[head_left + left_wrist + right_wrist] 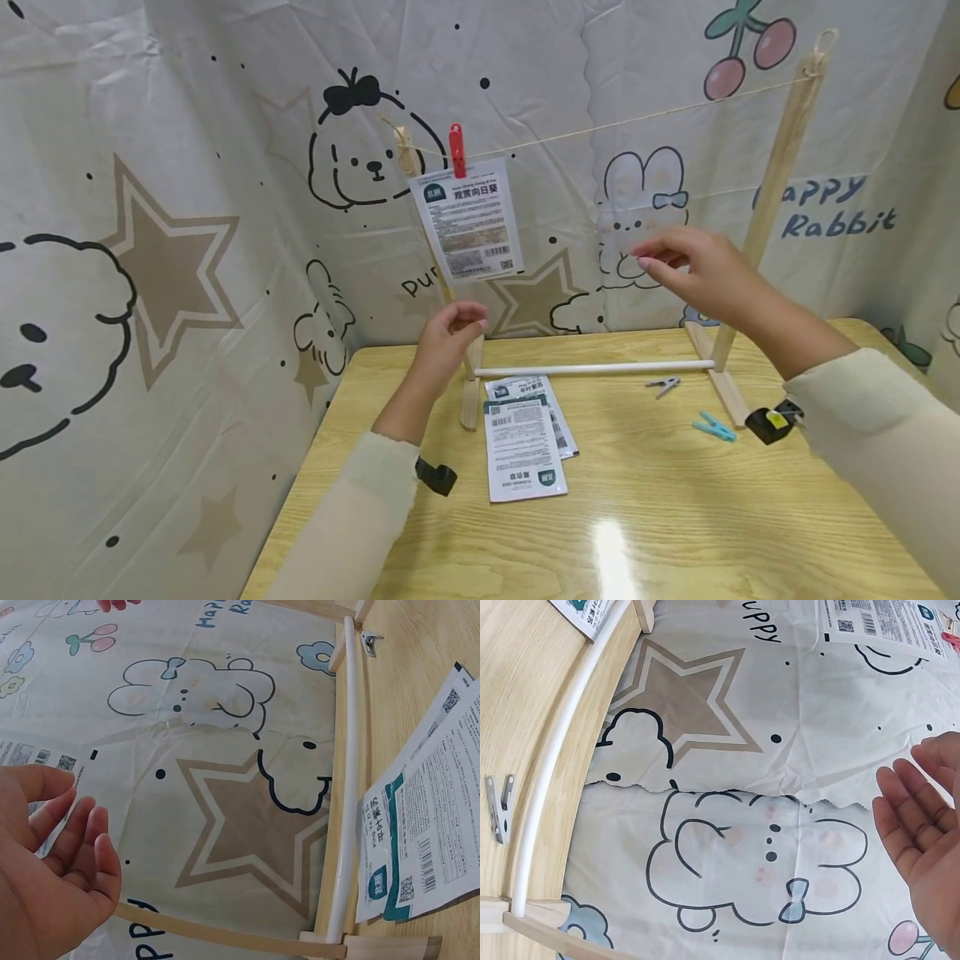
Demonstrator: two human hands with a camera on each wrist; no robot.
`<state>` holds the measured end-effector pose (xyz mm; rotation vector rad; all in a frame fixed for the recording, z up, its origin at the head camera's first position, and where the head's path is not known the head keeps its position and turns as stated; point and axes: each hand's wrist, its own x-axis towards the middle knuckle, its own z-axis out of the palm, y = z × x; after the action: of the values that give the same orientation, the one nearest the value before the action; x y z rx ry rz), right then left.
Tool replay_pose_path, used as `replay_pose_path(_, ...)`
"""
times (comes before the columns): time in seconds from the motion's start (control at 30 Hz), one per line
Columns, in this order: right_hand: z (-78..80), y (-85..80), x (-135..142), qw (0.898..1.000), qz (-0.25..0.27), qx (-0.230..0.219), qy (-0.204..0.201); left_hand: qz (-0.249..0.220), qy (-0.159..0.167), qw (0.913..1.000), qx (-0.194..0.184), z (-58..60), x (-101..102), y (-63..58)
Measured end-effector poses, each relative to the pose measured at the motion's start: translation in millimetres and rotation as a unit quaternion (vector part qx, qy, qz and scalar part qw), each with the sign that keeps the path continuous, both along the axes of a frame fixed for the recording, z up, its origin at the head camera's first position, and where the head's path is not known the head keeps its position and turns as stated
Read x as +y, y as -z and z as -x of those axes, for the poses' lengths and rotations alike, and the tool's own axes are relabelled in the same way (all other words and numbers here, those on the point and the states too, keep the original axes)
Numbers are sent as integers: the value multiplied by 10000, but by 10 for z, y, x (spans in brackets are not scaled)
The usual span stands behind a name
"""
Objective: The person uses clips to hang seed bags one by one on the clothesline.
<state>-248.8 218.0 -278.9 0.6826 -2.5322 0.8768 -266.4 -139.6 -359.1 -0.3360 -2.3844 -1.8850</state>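
A white printed seed packet [474, 223] hangs from a string [622, 123], held by a red clothespin [457, 152] near the left post. Below it, my left hand [450, 333] hovers with loosely bent fingers and nothing in them; in the left wrist view that hand [64, 847] overlaps the packet's edge. My right hand [701, 267] is raised in the air in front of the right post, its fingers slightly bent. Nothing sits in the right hand [922, 825] in its wrist view. Two more seed packets [525, 450] lie overlapping on the table.
A wooden stand has a left post [405, 150], a right post [780, 167] and a white crossbar [592, 368]. On the wooden table [600, 475], a grey clothespin [663, 385] and a blue clothespin [715, 427] lie at the right. Printed cloth [255, 108] surrounds the table.
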Motion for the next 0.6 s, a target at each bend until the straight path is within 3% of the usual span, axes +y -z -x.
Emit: replay_pose_path(0.6, -57, 173, 156, 9987, 195, -331, 322, -82, -119, 9999, -40, -56, 54, 61)
